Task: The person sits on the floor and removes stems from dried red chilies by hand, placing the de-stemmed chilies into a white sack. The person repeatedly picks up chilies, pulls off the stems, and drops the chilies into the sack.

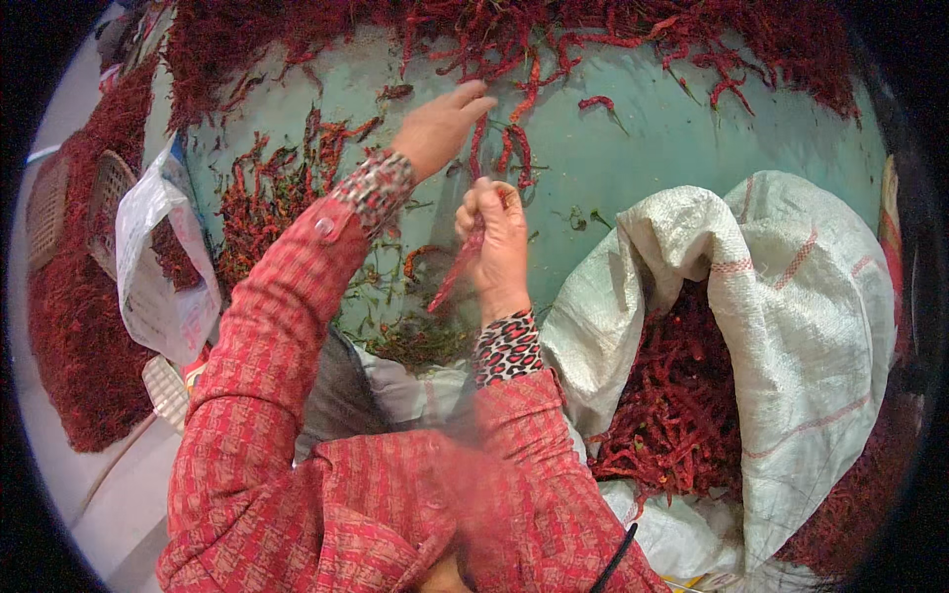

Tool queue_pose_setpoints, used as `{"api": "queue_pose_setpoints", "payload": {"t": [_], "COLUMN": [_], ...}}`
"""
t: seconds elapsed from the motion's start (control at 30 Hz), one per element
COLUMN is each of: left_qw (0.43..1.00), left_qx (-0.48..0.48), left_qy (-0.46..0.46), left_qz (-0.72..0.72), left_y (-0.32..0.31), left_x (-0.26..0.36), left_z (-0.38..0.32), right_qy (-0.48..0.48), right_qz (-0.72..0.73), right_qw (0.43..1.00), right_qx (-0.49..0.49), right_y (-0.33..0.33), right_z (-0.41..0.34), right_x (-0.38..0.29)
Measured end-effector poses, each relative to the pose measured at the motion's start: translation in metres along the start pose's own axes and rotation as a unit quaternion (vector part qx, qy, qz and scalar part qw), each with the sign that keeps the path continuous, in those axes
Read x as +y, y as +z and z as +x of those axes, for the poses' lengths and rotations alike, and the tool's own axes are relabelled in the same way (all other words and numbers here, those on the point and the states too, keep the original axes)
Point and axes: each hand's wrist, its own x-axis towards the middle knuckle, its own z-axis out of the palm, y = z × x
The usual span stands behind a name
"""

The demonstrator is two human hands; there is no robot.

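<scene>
My right hand point(497, 233) is closed around dried red chili peppers point(458, 270), whose ends stick out below the fist toward me. Another long red chili point(478, 144) runs from the top of this fist up to the fingers of my left hand point(441, 130). That left hand is stretched out over the pale green tabletop point(593, 170), its fingers extended and slightly apart; I see nothing gripped in it. Just to the right of both hands lie a few loose chilies point(524, 152). Farther up, a large heap of red chilies point(504, 37) spreads along the far side.
A white woven sack point(808, 311) gapes at the right, with red chilies point(675, 415) inside. Darker chilies point(267, 200) are piled left of my hands. Stem scraps point(422, 337) gather at the near edge. Farther left stand a white plastic bag point(159, 289) and a basket point(111, 200).
</scene>
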Motion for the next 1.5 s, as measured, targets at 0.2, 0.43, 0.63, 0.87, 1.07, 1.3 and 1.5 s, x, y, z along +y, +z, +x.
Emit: {"api": "queue_pose_setpoints", "payload": {"t": [0.2, 0.43, 0.63, 0.87, 1.07, 1.3, 1.5], "left_qw": [0.998, 0.982, 0.943, 0.895, 0.999, 0.978, 0.958], "left_qx": [-0.044, -0.121, -0.155, -0.215, -0.004, -0.174, -0.174], "left_qy": [0.025, -0.007, -0.118, -0.141, -0.038, -0.118, -0.156], "left_qz": [0.045, -0.146, -0.271, -0.364, 0.003, 0.011, -0.169], "left_y": [0.002, -0.054, -0.058, -0.068, -0.013, 0.007, -0.033], "left_x": [-0.035, 0.007, 0.023, 0.025, -0.067, -0.067, -0.055], "left_z": [-0.005, -0.073, -0.09, -0.061, 0.025, 0.018, -0.068], "right_qy": [0.019, -0.034, -0.078, -0.025, -0.052, -0.047, -0.051], "right_qz": [-0.112, -0.237, -0.322, 0.063, -0.052, -0.059, -0.101], "right_qw": [0.993, 0.969, 0.943, 0.995, 0.994, 0.988, 0.988], "right_qx": [0.033, 0.056, 0.018, 0.075, 0.076, 0.131, 0.104], "right_y": [-0.008, -0.004, 0.0, -0.023, -0.016, -0.018, -0.014], "right_z": [0.005, 0.005, 0.001, 0.015, 0.012, 0.014, 0.013], "right_x": [0.003, 0.004, 0.002, -0.015, -0.012, -0.015, -0.01]}}
